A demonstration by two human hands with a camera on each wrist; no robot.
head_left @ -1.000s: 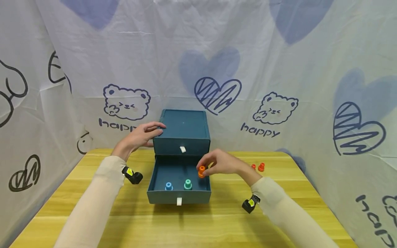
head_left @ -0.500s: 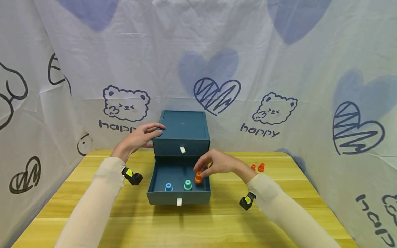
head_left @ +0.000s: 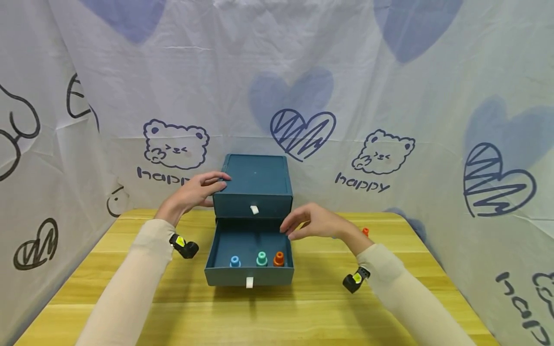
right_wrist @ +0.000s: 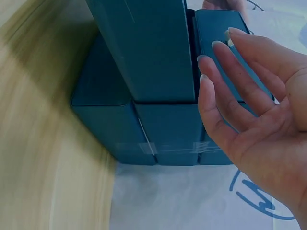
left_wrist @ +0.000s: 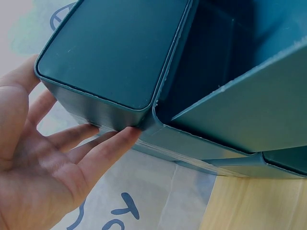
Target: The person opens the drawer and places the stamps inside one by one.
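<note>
A dark teal drawer cabinet [head_left: 255, 175] stands on the table, its drawer [head_left: 249, 276] below the top one pulled out. Inside, near the drawer's front wall, stand a light blue stepped peg [head_left: 234, 261], a mint green peg [head_left: 261, 259] and an orange peg [head_left: 279, 259]. My left hand [head_left: 196, 191] rests on the cabinet's upper left edge; in the left wrist view its fingertips [left_wrist: 129, 134] touch the side. My right hand [head_left: 318, 223], holding nothing, hovers by the drawer's right wall, fingers loosely bent. The right wrist view shows bare fingers [right_wrist: 240, 81] in front of the cabinet.
A red peg [head_left: 365, 231] stands on the wooden table [head_left: 303, 312] at the right, partly behind my right forearm. A bit of something blue shows under that wrist. White patterned cloth [head_left: 277, 86] hangs behind and on both sides.
My right hand lowered the orange peg into the drawer, let go beside the mint green peg, then drew up and right. The left hand has stayed on the cabinet.
</note>
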